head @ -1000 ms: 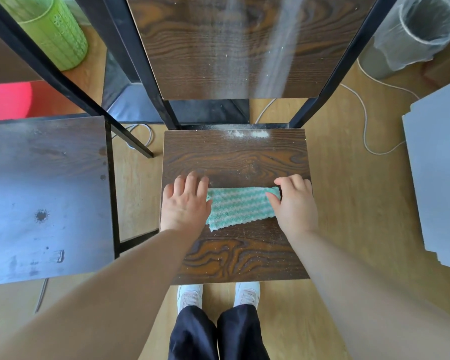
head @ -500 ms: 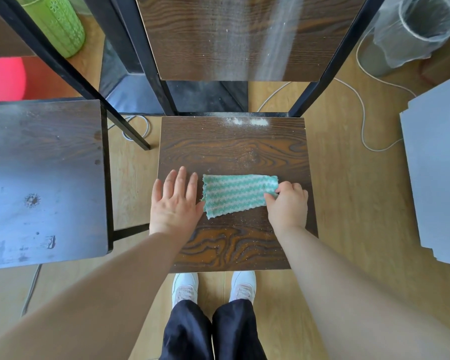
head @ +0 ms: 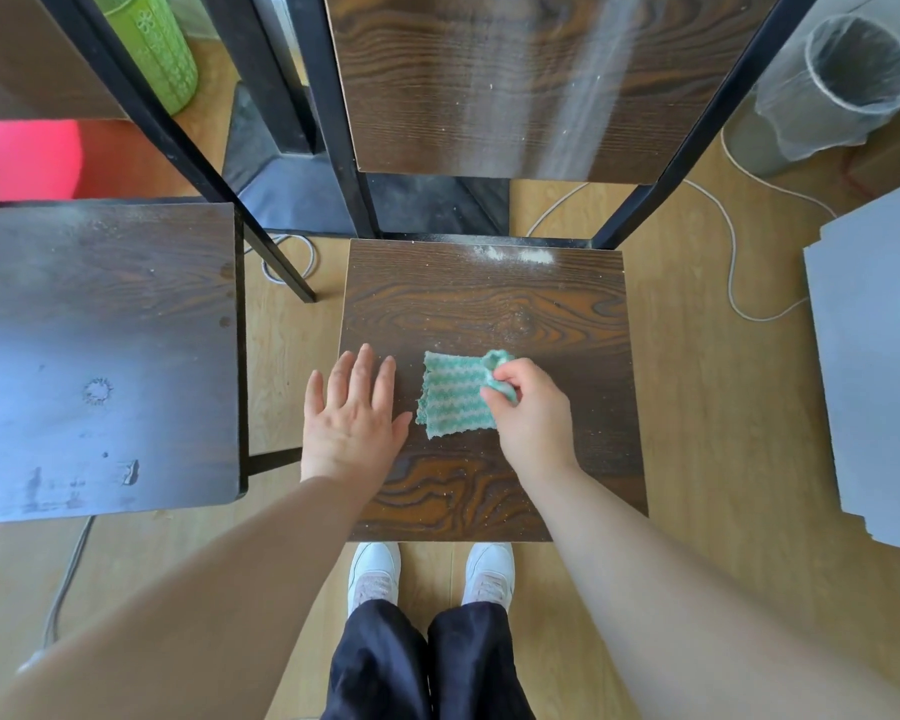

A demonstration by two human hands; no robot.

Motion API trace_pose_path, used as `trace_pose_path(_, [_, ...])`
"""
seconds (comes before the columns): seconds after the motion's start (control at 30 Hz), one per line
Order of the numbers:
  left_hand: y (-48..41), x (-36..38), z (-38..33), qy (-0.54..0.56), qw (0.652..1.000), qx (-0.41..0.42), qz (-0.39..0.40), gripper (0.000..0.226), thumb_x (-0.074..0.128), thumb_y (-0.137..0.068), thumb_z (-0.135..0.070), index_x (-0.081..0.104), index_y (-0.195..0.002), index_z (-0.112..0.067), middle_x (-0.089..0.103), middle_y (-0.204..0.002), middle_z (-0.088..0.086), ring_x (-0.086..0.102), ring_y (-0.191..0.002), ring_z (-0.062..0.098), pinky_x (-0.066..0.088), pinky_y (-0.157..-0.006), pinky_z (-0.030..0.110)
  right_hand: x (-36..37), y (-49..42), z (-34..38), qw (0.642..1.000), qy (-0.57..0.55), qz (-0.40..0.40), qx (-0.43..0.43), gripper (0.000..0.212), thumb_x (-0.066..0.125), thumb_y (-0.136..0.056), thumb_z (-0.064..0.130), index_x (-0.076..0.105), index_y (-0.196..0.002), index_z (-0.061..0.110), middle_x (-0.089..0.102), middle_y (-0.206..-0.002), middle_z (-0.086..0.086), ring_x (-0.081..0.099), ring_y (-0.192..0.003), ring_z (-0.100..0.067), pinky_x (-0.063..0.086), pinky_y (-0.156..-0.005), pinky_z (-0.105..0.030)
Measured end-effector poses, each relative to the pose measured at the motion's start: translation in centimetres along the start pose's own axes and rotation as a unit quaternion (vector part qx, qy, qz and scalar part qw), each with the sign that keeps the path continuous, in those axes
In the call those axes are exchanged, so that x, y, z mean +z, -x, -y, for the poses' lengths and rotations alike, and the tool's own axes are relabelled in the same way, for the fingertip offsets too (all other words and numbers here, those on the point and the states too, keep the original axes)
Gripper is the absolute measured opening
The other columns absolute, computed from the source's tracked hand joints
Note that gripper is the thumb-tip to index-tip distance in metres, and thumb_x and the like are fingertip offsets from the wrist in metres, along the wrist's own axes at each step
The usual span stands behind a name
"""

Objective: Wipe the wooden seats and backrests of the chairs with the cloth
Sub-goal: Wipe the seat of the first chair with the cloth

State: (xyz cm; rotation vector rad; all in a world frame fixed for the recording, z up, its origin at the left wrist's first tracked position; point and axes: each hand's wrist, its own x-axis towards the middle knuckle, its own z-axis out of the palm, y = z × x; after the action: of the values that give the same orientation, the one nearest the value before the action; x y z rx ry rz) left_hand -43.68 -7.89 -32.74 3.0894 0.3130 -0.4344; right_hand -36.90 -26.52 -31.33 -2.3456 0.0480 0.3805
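Cloth [head: 450, 394]: green-and-white zigzag weave, lying mid-seat on the middle chair's wooden seat [head: 489, 304]. Its left part is flat, its right end bunched and lifted. Seat is dark wood grain, speckled with pale dust, with a thicker white patch [head: 515, 254] at the back edge. Backrest [head: 489, 85] stands behind, streaked pale. Bin [head: 842, 85] sits far right on the floor, lined with a clear bag; contents not discernible. Your right hand [head: 533, 413] pinches the bunched end between thumb and curled fingers. Your left hand [head: 354, 418] is palm down at the seat's left edge, fingers straight, slightly spread, just beside the cloth, not touching it.
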Motion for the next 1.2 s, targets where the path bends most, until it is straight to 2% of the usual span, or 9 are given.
trace_pose_path(0.07, [0.0,0.2,0.6,0.001,1.0,-0.005,0.001,0.069,0.047,-0.093,-0.052,0.03,-0.149,-0.016,0.029,-0.156,0.01,0.025,-0.142,0.03,0.022,-0.115,0.053,1.2,0.0,0.7,0.999,0.009,0.022,-0.031,0.02,0.069,-0.088,0.019,0.064,-0.107,0.016,0.065,-0.109,0.002,0.061,-0.097,-0.01,0.038,-0.07,-0.003])
trace_pose_path(0.17, [0.2,0.7,1.7,0.01,1.0,-0.009,0.003,0.069,0.051,-0.091,-0.05,0.034,-0.148,-0.015,0.032,-0.154,0.012,0.029,-0.141,0.031,0.024,-0.113,0.055,2.8,0.1,1.3,0.997,0.017,0.062,-0.041,0.026,0.068,-0.09,0.022,0.064,-0.115,0.019,0.064,-0.116,0.004,0.061,-0.099,-0.01,0.04,-0.072,-0.004])
trace_pose_path(0.33, [0.1,0.8,2.7,0.01,1.0,-0.009,0.011,0.068,0.047,-0.093,-0.052,0.032,-0.148,-0.016,0.03,-0.155,0.011,0.027,-0.142,0.031,0.022,-0.115,0.054,4.2,0.2,1.2,0.991,0.027,0.126,-0.034,0.038,0.07,-0.088,0.028,0.059,-0.124,0.022,0.064,-0.115,0.006,0.058,-0.086,-0.004,0.037,-0.07,-0.005])
trace_pose_path(0.4, [0.0,0.8,2.8,0.006,1.0,-0.008,0.016,0.068,0.042,-0.094,-0.053,0.028,-0.15,-0.017,0.027,-0.157,0.009,0.024,-0.143,0.03,0.019,-0.116,0.053,4.1,0.2,1.1,0.993,0.014,0.114,-0.037,0.036,0.07,-0.088,0.029,0.062,-0.121,0.021,0.064,-0.114,0.005,0.058,-0.086,-0.003,0.044,-0.073,-0.008])
trace_pose_path(0.5, [0.0,0.6,2.8,0.012,1.0,-0.009,0.015,0.067,0.039,-0.095,-0.054,0.028,-0.15,-0.018,0.027,-0.157,0.009,0.023,-0.144,0.029,0.019,-0.116,0.053,3.7,0.1,1.2,0.996,0.03,0.059,-0.06,0.03,0.068,-0.089,0.031,0.065,-0.117,0.019,0.061,-0.114,0.004,0.06,-0.09,-0.007,0.055,-0.08,-0.024])
trace_pose_path(0.6, [-0.1,0.7,2.7,0.015,1.0,-0.009,0.019,0.068,0.035,-0.095,-0.055,0.026,-0.151,-0.018,0.025,-0.158,0.008,0.022,-0.144,0.029,0.018,-0.117,0.052,3.9,-0.3,1.3,0.994,0.072,0.051,-0.059,0.037,0.064,-0.091,0.038,0.062,-0.124,0.021,0.055,-0.118,0.004,0.06,-0.097,-0.013,0.053,-0.079,-0.024])
trace_pose_path(0.73, [-0.1,0.7,2.7,0.015,0.999,-0.003,0.031,0.068,0.031,-0.095,-0.056,0.023,-0.152,-0.019,0.021,-0.159,0.008,0.018,-0.146,0.028,0.015,-0.118,0.051,5.2,-0.6,1.2,0.979,0.164,0.086,-0.084,0.051,0.065,-0.087,0.046,0.053,-0.134,0.03,0.051,-0.12,0.003,0.057,-0.1,-0.018,0.054,-0.076,-0.034])
trace_pose_path(0.87, [0.1,1.0,3.2,0.016,0.999,-0.009,0.039,0.067,0.031,-0.096,-0.056,0.024,-0.152,-0.02,0.021,-0.16,0.008,0.018,-0.146,0.029,0.016,-0.118,0.052,6.2,-0.3,0.8,0.953,0.264,0.083,-0.121,0.053,0.062,-0.09,0.044,0.046,-0.141,0.034,0.052,-0.117,0.003,0.053,-0.103,-0.017,0.055,-0.072,-0.033])
trace_pose_path(1.2, [-1.0,0.5,5.4,0.004,0.999,-0.023,0.047,0.067,0.021,-0.098,-0.057,0.01,-0.154,-0.023,0.009,-0.162,0.006,0.007,-0.149,0.028,0.009,-0.12,0.051,7.0,-2.3,2.2,0.98,0.154,0.039,-0.12,0.036,0.06,-0.095,0.023,0.06,-0.131,0.024,0.058,-0.117,0.004,0.06,-0.103,-0.015,0.058,-0.083,-0.032])
